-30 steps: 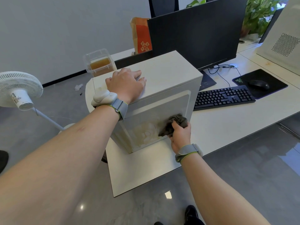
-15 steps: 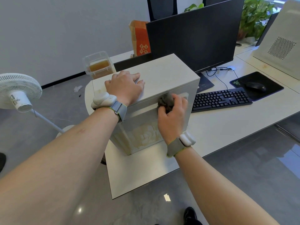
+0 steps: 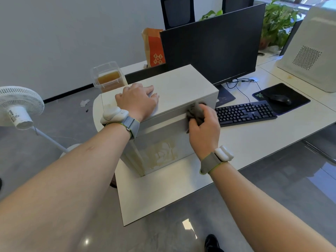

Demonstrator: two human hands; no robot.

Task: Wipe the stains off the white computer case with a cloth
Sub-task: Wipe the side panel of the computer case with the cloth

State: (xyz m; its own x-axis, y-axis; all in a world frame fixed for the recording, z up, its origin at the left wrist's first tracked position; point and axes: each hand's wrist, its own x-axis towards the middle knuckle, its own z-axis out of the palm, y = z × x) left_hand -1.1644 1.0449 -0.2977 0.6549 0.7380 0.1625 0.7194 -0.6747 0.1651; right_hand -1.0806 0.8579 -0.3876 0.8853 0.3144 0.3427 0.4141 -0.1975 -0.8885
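Two hands on white boxy metal computer case; right hand clutches crumpled grey cloth at top edge; yellowish stains lie toward 7 o'clock of it; left hand flat on top.

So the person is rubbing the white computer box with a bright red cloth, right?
Not quite. The cloth is dark grey, not bright red. The head view shows the right hand holding it against the upper edge of the white computer box, while the left hand rests flat on top.
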